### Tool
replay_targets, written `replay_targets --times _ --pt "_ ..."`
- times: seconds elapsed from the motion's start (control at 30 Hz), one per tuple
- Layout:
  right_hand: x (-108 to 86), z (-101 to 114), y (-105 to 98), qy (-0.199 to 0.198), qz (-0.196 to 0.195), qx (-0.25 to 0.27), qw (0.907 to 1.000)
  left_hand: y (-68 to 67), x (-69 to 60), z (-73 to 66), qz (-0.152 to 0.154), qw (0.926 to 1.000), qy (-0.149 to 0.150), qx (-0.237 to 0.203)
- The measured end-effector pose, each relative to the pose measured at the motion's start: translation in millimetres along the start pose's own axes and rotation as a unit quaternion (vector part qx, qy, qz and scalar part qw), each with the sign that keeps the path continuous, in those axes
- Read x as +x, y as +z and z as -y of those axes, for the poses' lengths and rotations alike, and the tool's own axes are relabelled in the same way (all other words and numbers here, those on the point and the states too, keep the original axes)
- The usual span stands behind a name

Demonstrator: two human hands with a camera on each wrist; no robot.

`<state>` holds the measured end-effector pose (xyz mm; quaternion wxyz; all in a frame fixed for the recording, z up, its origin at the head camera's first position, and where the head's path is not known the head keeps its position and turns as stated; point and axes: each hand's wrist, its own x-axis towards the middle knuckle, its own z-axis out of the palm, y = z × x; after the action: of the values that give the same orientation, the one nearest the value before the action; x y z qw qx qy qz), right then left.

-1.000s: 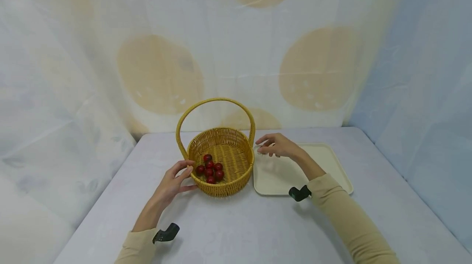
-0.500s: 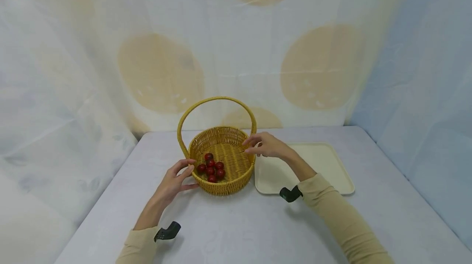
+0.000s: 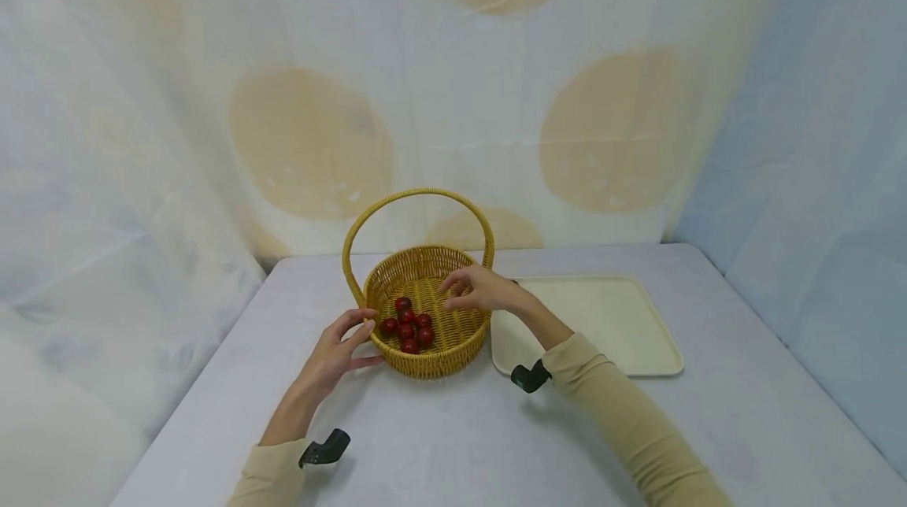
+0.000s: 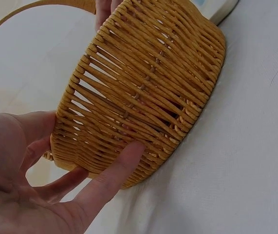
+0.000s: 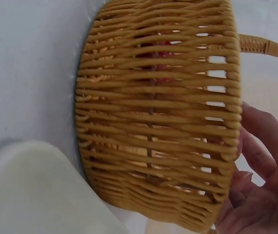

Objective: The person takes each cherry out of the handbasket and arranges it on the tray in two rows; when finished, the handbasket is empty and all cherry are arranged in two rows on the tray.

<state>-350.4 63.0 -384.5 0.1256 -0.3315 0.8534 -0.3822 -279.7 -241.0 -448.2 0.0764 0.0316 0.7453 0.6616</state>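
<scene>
A round yellow-brown wicker basket [image 3: 432, 365] with a tall arched handle [image 3: 418, 192] stands on the table. Several small dark red round fruits [image 3: 406, 331] lie bunched at the left inside it. My left hand [image 3: 331, 353] holds the basket's left rim near the handle's foot. In the left wrist view, one finger [image 4: 112, 180] of it presses along the outer weave. Over the right part of the basket's inside hovers my right hand [image 3: 478, 290], fingers loosely bent, no fruit visible in them. The right wrist view shows its fingers [image 5: 263, 131] beyond the rim, partly hidden by the wall.
A cream rectangular tray [image 3: 602, 318] lies right of the basket, partly under my right forearm. A small dark spot by its back left corner is too small to identify. The white-covered table [image 3: 439, 444] ends at hanging patterned sheets at the back and sides.
My right hand has moved left, from over the tray's left edge, across the basket rim, to above the basket's inside. The left hand stays at the rim; the fruits keep their places.
</scene>
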Motion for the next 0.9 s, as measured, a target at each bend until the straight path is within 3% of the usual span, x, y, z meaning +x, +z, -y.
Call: replay_targets --times 0.4,0.9 --pt "20.7 -3.0 24.3 0.011 0.023 0.023 0.9994 0.1 -0.2 1.6 -0.005 1.0000 -0.002 0.003" --pt "41.1 -10.5 38.4 0.061 0.023 0.024 0.9976 0.6 0.5 2.2 -0.008 1.0000 0.001 0.005"
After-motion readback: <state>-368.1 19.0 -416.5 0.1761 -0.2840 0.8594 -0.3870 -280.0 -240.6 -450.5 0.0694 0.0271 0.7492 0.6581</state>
